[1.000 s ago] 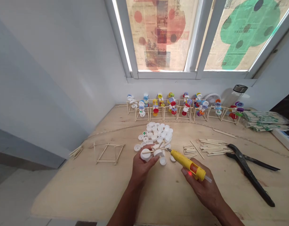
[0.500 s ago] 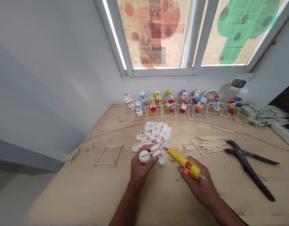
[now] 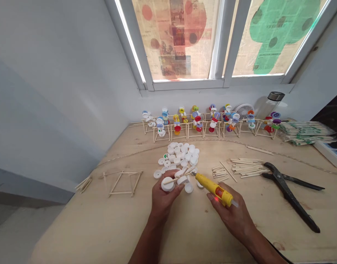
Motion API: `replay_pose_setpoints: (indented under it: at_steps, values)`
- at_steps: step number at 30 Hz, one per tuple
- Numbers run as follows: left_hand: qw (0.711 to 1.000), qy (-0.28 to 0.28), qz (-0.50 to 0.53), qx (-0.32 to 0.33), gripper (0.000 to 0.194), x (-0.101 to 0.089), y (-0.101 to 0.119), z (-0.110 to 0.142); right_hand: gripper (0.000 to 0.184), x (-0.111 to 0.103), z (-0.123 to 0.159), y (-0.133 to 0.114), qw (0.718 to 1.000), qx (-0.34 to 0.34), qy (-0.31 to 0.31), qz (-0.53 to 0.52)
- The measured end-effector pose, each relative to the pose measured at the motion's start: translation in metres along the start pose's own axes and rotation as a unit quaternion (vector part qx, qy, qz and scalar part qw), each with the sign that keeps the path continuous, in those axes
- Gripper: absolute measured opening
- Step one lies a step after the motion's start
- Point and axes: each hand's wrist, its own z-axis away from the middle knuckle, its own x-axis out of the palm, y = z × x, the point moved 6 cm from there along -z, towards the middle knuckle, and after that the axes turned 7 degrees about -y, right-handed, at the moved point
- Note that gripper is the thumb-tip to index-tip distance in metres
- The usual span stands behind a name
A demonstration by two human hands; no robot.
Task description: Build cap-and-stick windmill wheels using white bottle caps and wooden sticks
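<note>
**Yellow glue gun (image 3: pixel 212 186) held close to a cap-and-stick piece (image 3: pixel 182 180) near the centre of the frame**

At the far left of the counter (image 3: pixel 102 227), a small bundle of sticks (image 3: pixel 84 184) lies near the edge; just right of it sits an open stick frame (image 3: pixel 121 193). Low in the centre, the left hand (image 3: pixel 163 200) has its fingers closed around the cap-and-stick piece (white caps joined to pale sticks). Loose white caps (image 3: pixel 177 154) spread just above and behind it, and cap wheels (image 3: pixel 197 124) on stick stands line the upper middle. Right of centre, the right hand (image 3: pixel 236 211) wraps its fingers around the yellow glue gun, nozzle pointing left at the sticks; whether the tip touches them, I cannot tell. Beyond, cut sticks (image 3: pixel 248 169) lie in 2 groups, then black pliers (image 3: pixel 288 196) with handles spread, and a bagged stack of sticks (image 3: pixel 307 132) at upper right.
</note>
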Motion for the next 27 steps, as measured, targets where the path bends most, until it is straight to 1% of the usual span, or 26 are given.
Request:
replay_pose_setpoints:
  at_steps: [5, 11, 20, 23, 27]
  values:
    - [1.000, 0.008, 0.004, -0.011, 0.036, 0.000, -0.001, 0.001, 0.029, 0.000, 0.000, 0.000, 1.000, -0.009, 0.007, 0.005]
    - [1.000, 0.003, -0.005, -0.001, 0.034, -0.001, -0.006, 0.001, 0.029, 0.000, 0.001, 0.006, 1.000, 0.007, 0.008, 0.000]
    - [1.000, 0.009, -0.029, 0.009, 0.033, 0.003, -0.001, 0.004, 0.029, -0.001, 0.001, 0.006, 1.000, 0.005, 0.011, 0.019]
    - [0.999, -0.004, -0.035, 0.012, 0.033, 0.000, -0.005, 0.003, 0.029, -0.002, 0.001, 0.007, 1.000, 0.010, 0.016, 0.024]
    - [1.000, -0.006, -0.022, 0.006, 0.035, -0.002, -0.011, 0.001, 0.028, -0.005, 0.001, 0.010, 0.999, 0.017, 0.019, 0.019]
